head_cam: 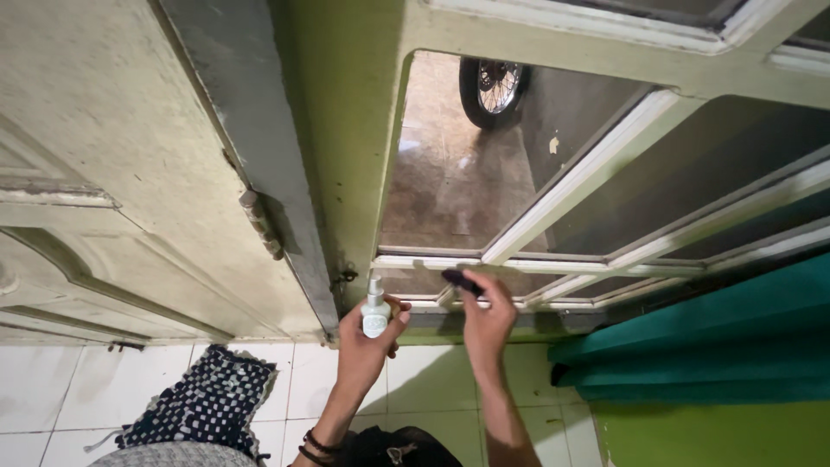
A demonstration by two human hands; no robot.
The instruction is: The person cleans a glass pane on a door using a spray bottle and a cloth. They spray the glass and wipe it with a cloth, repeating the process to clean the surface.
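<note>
Small pale-green plastic spray bottle point(375, 313) sits gripped in the left hand point(363, 342), bottom centre of frame. Right hand point(486, 318) pinches a dark cloth point(462, 281) against the white wooden window frame point(519, 264) just beside it.

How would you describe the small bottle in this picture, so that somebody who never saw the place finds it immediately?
Start at the window frame with white bars beside the cream door. Below its lowest pane, two hands are raised; the left hand holds the spray bottle upright. It is small, pale, with a white nozzle, unlike the dark flat object that the right hand presses on the frame.
</note>
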